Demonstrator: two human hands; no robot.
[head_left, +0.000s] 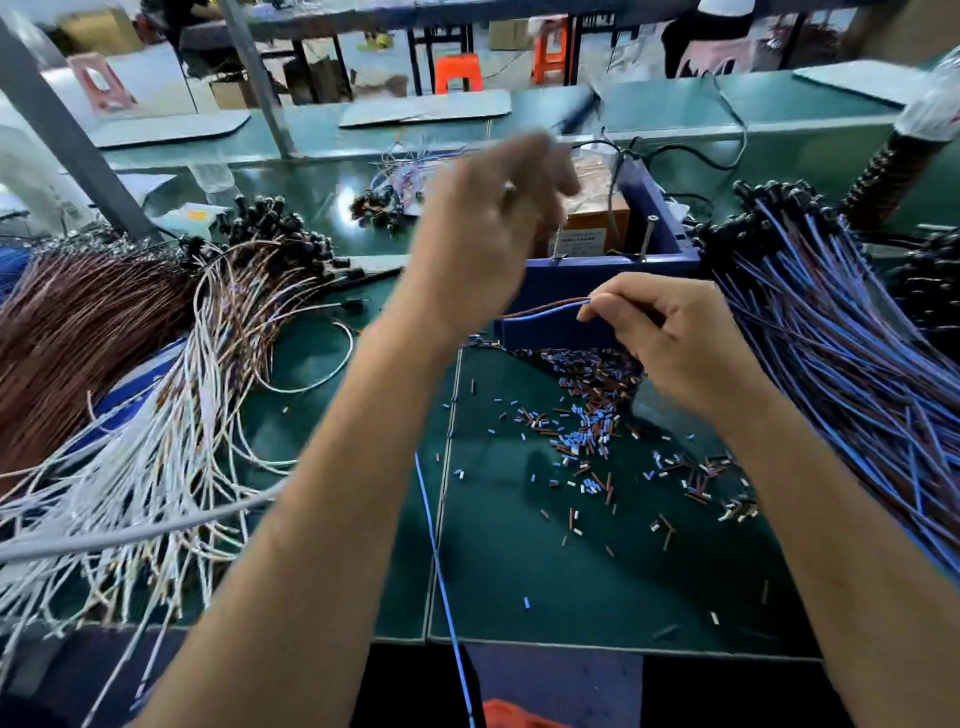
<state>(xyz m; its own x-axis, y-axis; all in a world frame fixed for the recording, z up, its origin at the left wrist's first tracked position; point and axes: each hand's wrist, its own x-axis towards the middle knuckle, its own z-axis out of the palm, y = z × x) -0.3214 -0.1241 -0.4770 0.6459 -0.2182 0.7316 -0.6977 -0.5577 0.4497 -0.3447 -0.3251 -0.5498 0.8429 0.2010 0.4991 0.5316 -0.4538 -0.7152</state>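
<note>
Before blue box (613, 266), right hand (670, 343) pinches blue-brown wires (550, 307); left hand (488, 228) blurred, grip unclear; label (584, 241) illegible

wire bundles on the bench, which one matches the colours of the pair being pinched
The fanned bundle on the right: its wires are blue and brown, like the pair in the right grip. The left bundle is white and brown.

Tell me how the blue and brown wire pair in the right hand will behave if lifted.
Probably floppy: the wire pair is thin, and like wires in the bundle at right droop in curves. Likely very light, since the right hand holds it by fingertips alone. Its smooth sheath may slip.
</note>
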